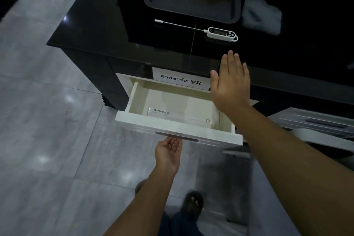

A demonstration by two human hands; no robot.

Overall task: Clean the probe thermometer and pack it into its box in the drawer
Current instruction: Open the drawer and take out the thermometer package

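The drawer (178, 126) is pulled out below the desk (115, 25). The box (180, 116) is seen inside it; the thermometer (220, 32) is laid above on the desk. The left hand (168, 154) is cupped, released, under the drawer front. The right hand (230, 80) is spread flat, released, over the drawer's right end.

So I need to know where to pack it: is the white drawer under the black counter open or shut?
Open: the white drawer is pulled out, showing a clear box inside.

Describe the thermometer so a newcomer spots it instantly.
On the black counter above the open drawer, just in front of the dark tray, lies the thermometer. It is the only white thing there: a small display body with a long thin probe pointing left.
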